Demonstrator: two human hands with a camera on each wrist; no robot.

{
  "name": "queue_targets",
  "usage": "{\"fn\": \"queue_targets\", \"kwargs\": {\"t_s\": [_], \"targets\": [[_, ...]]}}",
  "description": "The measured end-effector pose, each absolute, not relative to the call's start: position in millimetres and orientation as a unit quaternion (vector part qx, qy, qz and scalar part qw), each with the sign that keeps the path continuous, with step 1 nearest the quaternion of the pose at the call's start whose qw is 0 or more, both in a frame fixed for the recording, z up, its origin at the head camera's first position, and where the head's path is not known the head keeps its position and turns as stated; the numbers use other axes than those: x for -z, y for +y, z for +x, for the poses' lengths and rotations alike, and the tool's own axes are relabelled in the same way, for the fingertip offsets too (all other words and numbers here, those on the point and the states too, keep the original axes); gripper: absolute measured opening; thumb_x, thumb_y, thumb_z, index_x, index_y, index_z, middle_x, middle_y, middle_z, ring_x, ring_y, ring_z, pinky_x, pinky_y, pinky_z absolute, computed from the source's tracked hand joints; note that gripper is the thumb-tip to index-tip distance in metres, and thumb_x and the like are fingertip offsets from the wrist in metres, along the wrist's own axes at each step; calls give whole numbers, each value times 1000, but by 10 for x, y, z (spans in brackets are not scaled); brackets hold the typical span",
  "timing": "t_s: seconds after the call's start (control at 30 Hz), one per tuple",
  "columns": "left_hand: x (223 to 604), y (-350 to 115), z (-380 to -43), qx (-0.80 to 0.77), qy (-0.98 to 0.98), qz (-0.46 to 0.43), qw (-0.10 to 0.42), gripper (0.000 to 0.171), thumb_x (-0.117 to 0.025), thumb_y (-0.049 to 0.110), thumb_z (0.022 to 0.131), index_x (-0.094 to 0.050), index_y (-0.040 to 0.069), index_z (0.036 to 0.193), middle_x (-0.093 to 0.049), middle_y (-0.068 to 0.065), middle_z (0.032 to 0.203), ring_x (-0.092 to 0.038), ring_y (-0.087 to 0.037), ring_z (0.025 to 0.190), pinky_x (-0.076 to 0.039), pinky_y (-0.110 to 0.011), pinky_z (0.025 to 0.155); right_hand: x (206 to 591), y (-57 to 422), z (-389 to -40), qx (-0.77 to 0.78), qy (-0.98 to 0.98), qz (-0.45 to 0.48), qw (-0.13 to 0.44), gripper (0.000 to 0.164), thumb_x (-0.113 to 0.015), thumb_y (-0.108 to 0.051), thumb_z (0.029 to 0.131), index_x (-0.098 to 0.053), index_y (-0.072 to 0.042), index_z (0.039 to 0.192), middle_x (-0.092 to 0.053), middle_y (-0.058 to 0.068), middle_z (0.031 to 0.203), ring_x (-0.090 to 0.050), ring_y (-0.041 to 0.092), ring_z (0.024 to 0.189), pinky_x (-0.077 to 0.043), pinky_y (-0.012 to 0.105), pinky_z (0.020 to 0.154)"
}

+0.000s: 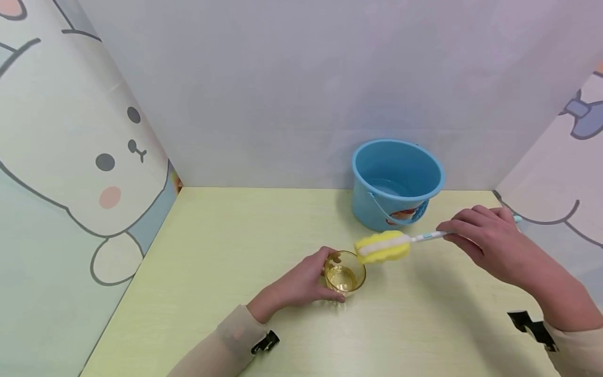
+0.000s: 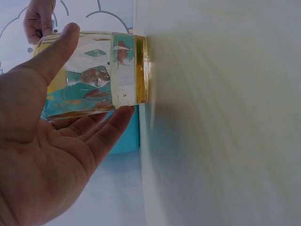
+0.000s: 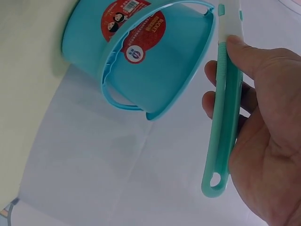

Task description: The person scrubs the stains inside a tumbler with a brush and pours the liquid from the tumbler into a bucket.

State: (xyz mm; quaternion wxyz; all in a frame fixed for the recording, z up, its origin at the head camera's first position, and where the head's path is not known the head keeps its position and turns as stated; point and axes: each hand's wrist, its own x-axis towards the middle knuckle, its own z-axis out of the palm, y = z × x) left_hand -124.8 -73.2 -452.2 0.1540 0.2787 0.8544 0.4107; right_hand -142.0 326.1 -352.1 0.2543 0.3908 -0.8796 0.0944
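Holding 1 glass (image 1: 346,275) with your left hand (image 1: 306,277) and 1 sponge brush (image 1: 426,236) with your right hand (image 1: 487,238).
You are curving the left thumb and fingers around the amber-tinted glass, and it is standing upright, low at the pale yellow table (image 1: 235,235); whether its base is touching there, I cannot tell. You are pinching the green and white handle (image 3: 225,113) between the right thumb and fingers, and the yellow sponge head (image 1: 382,248) is pointing toward the glass, just at its rim; touching or apart, I cannot tell. Behind, the blue bucket (image 1: 366,209) is standing on the table, its carrying handle (image 1: 421,211) hanging in front.
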Motion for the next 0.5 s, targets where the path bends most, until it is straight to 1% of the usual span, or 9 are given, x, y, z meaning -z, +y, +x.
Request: {"fn": "queue_targets", "kwargs": {"t_s": [0.17, 0.5], "targets": [[4534, -730, -1252, -411, 855, 279, 152, 91, -97, 38, 79, -45, 10, 148, -61, -2, 137, -58, -13, 126, -49, -31, 108, 3552, 3284, -1428, -96, -884, 380, 254, 65, -28, -63, 111, -76, -19, 107, -67, -5, 93, -59, 24, 88, -28, 46, 72], [4541, -716, -1255, -425, 847, 280, 155, 91, -97, 35, 79, -45, 7, 148, -63, -3, 136, -60, -11, 123, -49, -29, 107, 3707, 3338, -1474, -96, -884, 367, 274, 66, -29, -64, 110, -76, -19, 105, -69, -2, 90, -55, 23, 79, -25, 42, 66]]}}
